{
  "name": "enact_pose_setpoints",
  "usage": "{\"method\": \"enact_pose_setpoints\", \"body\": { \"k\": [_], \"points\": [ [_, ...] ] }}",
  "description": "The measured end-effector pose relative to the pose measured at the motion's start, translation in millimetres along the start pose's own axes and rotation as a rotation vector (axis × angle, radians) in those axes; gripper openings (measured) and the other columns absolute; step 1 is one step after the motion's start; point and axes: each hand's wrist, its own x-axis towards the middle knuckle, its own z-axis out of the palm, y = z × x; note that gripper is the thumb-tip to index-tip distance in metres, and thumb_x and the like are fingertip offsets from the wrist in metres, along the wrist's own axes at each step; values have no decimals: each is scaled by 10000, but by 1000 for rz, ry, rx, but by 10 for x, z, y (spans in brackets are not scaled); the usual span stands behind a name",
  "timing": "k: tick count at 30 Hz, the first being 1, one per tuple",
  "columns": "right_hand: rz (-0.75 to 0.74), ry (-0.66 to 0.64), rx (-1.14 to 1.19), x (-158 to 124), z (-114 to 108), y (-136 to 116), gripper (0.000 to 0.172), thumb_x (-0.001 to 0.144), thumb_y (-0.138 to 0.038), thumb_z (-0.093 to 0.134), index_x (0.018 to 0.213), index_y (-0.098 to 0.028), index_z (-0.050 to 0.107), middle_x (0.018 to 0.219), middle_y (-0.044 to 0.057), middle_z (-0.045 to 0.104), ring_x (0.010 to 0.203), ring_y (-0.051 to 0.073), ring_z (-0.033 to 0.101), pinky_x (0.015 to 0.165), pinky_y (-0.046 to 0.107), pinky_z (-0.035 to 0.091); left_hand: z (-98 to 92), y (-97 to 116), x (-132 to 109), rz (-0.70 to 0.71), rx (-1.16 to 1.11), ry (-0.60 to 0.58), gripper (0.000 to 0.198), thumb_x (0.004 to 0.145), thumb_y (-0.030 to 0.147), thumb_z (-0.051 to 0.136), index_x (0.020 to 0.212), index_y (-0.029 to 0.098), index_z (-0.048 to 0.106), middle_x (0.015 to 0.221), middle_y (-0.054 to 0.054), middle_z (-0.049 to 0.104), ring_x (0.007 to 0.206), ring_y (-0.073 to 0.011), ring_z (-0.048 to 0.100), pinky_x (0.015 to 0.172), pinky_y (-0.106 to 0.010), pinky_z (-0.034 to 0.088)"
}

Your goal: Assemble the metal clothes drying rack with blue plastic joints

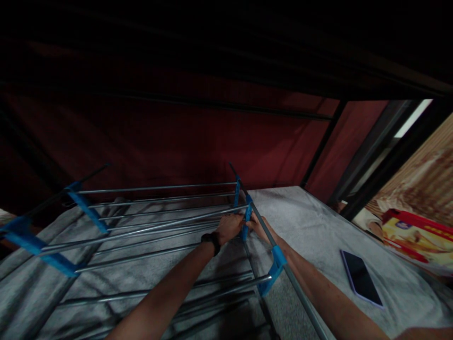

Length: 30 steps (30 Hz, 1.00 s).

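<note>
A partly built rack of grey metal tubes (155,187) and blue plastic connectors (88,212) lies across the grey sheet. At its right side, my left hand (229,228) is closed around the end of a metal tube where it meets a blue connector (245,228); a dark band circles that wrist. From the other side, my right hand (260,227) grips the same connector, its fingers partly hidden behind the long tube (262,222). Nearer to me, another blue connector (274,271) joins that long tube to a crosswise one.
Under the rack is a bed with a grey sheet (293,208). A phone (361,278) lies to the right, with a red and yellow package (417,238) beyond it. Black frame posts (325,141) and a dark red curtain (198,141) enclose the far side.
</note>
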Motion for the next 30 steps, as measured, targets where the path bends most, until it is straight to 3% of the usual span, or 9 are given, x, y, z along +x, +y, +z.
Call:
{"method": "enact_pose_setpoints", "body": {
  "k": [21,30],
  "points": [
    [-14,95,-51,-74,88,-93,188,740,-217,593,899,-231,692,818,24,689,801,224,623,728,334,501,-18,-71,7,22,-91,39,308,996,253,431,1196,207,662,1196,-105,722,1135,-259,671,993,-385,507],
    [-26,82,-56,-72,124,-81,216,768,-224,576,952,-227,691,839,23,687,785,213,628,762,343,498,-2,-122,21,23,-127,37,265,973,239,471,1167,207,649,1193,-91,723,1133,-256,673,988,-377,508]
  ]
}}
